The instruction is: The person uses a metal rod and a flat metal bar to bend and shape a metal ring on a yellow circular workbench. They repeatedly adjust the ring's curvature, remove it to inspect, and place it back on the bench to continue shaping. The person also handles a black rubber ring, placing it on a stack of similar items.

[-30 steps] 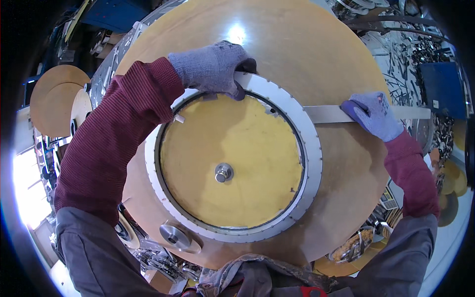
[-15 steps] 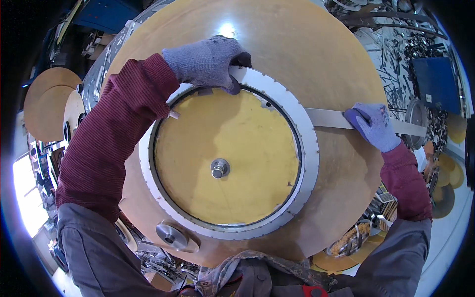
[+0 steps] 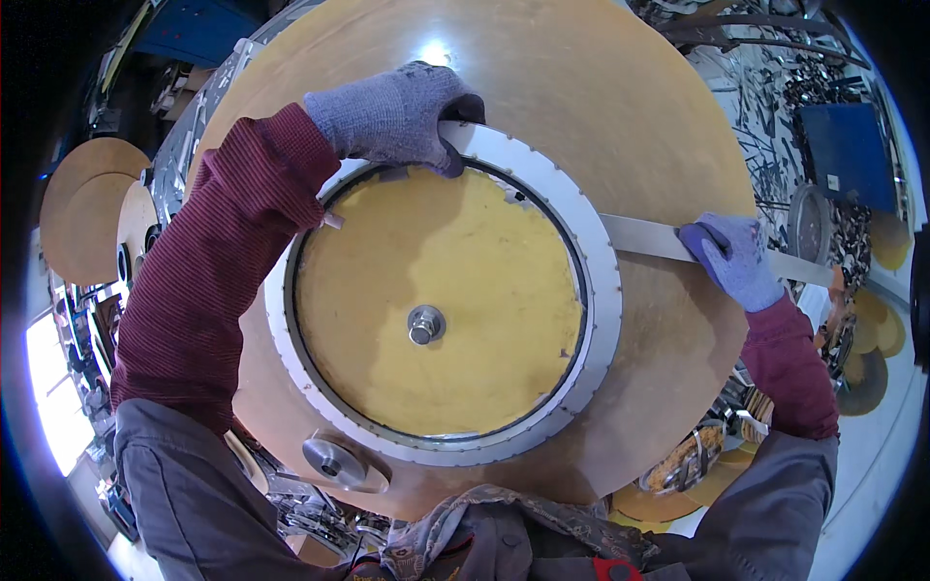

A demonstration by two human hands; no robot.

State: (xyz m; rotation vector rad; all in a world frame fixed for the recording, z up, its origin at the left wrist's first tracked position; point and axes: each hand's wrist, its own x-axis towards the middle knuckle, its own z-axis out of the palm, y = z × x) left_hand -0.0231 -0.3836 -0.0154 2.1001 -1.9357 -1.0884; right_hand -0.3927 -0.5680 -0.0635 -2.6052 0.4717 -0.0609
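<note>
A silvery-white ring (image 3: 581,396) with small notches along its edge encircles a yellow disc (image 3: 484,358) that has a bolt (image 3: 423,326) at its centre. Both lie on a large round tan board (image 3: 668,387). My gloved left hand (image 3: 402,116) is closed over the ring's upper rim, thumb on the inner side and fingers curled over the outer edge. Out to the right, my gloved right hand (image 3: 731,254) grips a long flat metal strip (image 3: 644,235). The strip's inner end meets the ring's right edge; its outer end passes beyond the board.
A round metal piece (image 3: 334,459) sits at the board's lower left edge. Metal scraps (image 3: 765,126) litter the area right of the board, near a blue box (image 3: 848,160). More round tan discs (image 3: 92,208) stand at the far left.
My right hand and the strip's outer end have dipped slightly toward me. My left hand keeps its hold on the ring, and the whole view has shifted a little.
</note>
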